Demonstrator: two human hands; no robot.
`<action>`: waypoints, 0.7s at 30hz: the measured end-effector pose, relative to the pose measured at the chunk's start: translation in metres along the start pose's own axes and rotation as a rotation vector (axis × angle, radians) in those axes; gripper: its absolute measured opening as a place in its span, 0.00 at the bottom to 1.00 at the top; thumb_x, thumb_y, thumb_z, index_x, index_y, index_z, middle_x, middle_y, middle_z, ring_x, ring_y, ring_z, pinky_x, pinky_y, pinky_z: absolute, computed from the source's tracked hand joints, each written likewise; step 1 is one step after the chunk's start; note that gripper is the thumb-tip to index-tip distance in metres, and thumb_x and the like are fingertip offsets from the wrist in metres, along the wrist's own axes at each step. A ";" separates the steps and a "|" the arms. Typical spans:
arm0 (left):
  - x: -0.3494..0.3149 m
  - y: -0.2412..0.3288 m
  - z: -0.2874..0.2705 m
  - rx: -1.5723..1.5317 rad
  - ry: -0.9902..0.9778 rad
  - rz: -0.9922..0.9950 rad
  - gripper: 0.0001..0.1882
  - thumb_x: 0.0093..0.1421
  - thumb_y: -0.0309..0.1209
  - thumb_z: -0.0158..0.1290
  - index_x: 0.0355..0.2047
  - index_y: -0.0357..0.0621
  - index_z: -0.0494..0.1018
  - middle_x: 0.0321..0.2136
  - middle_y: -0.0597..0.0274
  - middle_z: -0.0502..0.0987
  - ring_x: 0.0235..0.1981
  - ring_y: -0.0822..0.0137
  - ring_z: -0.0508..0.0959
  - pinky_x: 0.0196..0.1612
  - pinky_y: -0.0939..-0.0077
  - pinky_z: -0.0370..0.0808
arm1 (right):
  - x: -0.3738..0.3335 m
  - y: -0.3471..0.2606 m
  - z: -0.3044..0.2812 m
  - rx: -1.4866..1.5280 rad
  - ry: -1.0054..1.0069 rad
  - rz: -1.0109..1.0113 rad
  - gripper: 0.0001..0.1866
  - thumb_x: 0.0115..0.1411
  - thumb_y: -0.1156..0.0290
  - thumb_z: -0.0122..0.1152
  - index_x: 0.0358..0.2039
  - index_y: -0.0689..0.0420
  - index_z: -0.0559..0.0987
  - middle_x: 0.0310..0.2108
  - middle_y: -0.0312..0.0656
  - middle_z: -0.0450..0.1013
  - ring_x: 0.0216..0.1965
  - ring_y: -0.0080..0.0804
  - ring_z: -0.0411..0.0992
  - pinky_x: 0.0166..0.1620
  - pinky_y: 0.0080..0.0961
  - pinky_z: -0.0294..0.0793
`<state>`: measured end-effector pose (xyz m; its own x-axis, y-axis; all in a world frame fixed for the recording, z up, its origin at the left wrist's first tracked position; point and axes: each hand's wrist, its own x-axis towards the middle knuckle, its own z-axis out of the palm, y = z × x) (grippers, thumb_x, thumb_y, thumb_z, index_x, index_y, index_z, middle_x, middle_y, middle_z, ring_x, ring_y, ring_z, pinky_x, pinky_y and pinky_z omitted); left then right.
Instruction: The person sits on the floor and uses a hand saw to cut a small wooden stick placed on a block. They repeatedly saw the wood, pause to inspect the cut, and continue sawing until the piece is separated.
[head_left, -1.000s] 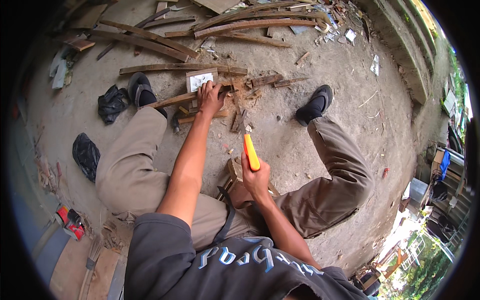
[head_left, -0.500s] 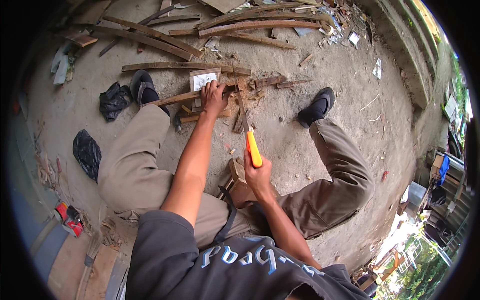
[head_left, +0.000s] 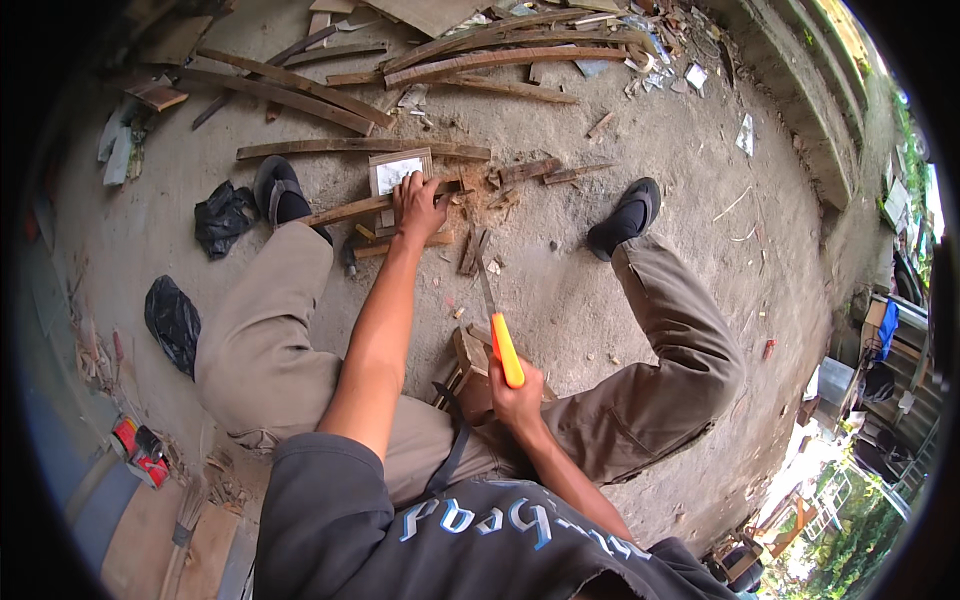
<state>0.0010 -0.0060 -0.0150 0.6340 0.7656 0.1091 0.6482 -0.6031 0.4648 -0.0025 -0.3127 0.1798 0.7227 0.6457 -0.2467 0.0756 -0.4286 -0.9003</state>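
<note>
I sit low on a small wooden stool (head_left: pixel 468 372) with my legs spread over a dirt floor. My left hand (head_left: pixel 418 206) presses down on a thin wooden strip (head_left: pixel 350 211) that lies on the ground between my feet. Just beyond it lies a small framed white panel (head_left: pixel 396 172). My right hand (head_left: pixel 518 398) grips the orange handle of a knife (head_left: pixel 503 344); its narrow blade points away from me toward short wood pieces (head_left: pixel 470 250).
Long weathered wood slats (head_left: pixel 480 58) are piled at the far side. Another slat (head_left: pixel 360 148) lies across beyond my feet. Black bags (head_left: pixel 172 318) and a dark rag (head_left: pixel 222 216) lie at left. A red object (head_left: pixel 138 452) sits at lower left. A concrete ledge (head_left: pixel 800 120) runs at right.
My right hand with the knife has drifted slightly down and toward me. My left hand stays on the strip; the view has shifted a little.
</note>
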 end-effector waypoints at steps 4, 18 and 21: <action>-0.007 0.007 -0.001 0.014 -0.026 -0.018 0.20 0.56 0.45 0.60 0.43 0.46 0.78 0.37 0.56 0.70 0.45 0.55 0.69 0.48 0.58 0.62 | 0.019 -0.004 0.001 0.048 0.028 0.178 0.09 0.58 0.74 0.61 0.24 0.66 0.76 0.14 0.38 0.67 0.19 0.18 0.64 0.23 0.28 0.66; -0.010 0.019 -0.007 0.091 -0.092 -0.016 0.18 0.59 0.43 0.57 0.45 0.45 0.76 0.40 0.56 0.69 0.46 0.56 0.68 0.50 0.56 0.61 | 0.061 0.004 0.013 -0.103 0.005 0.098 0.10 0.58 0.72 0.62 0.27 0.66 0.77 0.14 0.47 0.68 0.18 0.20 0.65 0.23 0.29 0.66; -0.001 0.018 -0.006 0.104 -0.110 -0.001 0.19 0.60 0.44 0.56 0.44 0.44 0.76 0.41 0.55 0.69 0.46 0.56 0.68 0.50 0.57 0.61 | 0.072 0.005 0.029 0.002 0.016 0.136 0.10 0.58 0.71 0.62 0.26 0.66 0.78 0.14 0.46 0.67 0.18 0.21 0.64 0.23 0.28 0.66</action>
<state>0.0097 -0.0168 -0.0014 0.6719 0.7406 0.0089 0.6857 -0.6265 0.3707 0.0299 -0.2503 0.1467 0.7370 0.5717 -0.3606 -0.0252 -0.5099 -0.8599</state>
